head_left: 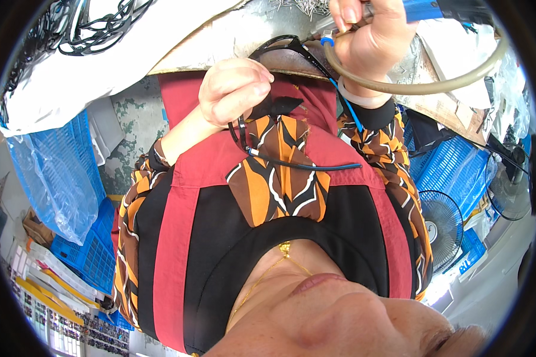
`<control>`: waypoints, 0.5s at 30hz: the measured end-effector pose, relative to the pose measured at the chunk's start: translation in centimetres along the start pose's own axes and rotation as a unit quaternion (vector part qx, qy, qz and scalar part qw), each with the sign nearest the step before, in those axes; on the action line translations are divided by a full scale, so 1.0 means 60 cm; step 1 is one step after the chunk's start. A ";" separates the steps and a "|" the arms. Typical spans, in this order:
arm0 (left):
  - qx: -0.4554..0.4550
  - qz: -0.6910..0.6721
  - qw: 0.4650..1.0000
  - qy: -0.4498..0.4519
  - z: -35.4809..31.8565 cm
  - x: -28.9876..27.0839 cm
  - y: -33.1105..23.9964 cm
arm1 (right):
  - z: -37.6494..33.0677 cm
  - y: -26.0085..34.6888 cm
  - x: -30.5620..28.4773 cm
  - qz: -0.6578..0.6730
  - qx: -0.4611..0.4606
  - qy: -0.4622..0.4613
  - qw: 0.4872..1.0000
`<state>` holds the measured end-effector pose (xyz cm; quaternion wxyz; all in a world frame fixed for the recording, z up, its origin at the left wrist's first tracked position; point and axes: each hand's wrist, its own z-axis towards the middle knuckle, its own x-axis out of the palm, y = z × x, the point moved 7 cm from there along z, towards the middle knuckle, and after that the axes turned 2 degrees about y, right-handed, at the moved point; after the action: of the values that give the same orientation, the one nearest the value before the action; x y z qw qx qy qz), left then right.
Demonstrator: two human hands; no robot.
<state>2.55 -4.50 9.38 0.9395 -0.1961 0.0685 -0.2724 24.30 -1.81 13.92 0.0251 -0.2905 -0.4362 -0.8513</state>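
My left hand (235,89) is closed in a pinch on a black eyeglass frame (289,43) near the front edge of the workbench. One temple arm with a blue end (352,113) hangs toward my right sleeve; the other temple (307,165), also blue toward its end, lies across my chest. My right hand (372,44) is wrapped round a blue-bodied air tool (423,10) with a metal nose, which points toward the left close to the frame. A beige hose (417,88) with a blue fitting loops from beside it. The frame's far side is partly hidden by my left fingers.
Small metal screws or pins (304,6) are heaped on the workbench (205,41). Many black frames (110,27) lie on white sheeting at the left. Blue crates (86,238) with clear plastic stand to the left, and fans (441,229) to the right.
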 end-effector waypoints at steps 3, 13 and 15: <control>0.008 0.017 1.000 0.002 -0.009 0.001 0.001 | 0.000 -0.018 0.005 0.008 0.029 0.026 0.999; 0.001 0.047 0.993 0.109 0.056 -0.011 -0.022 | -0.110 0.046 0.056 0.124 0.148 0.202 0.960; 0.022 0.021 0.993 0.115 0.079 -0.037 -0.046 | -0.107 0.069 0.022 0.123 0.162 0.154 0.967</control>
<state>0.47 -3.86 14.88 0.9348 -0.1416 0.1745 -0.2749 21.40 -8.94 14.76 0.2429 -0.1994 -0.5204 -0.7940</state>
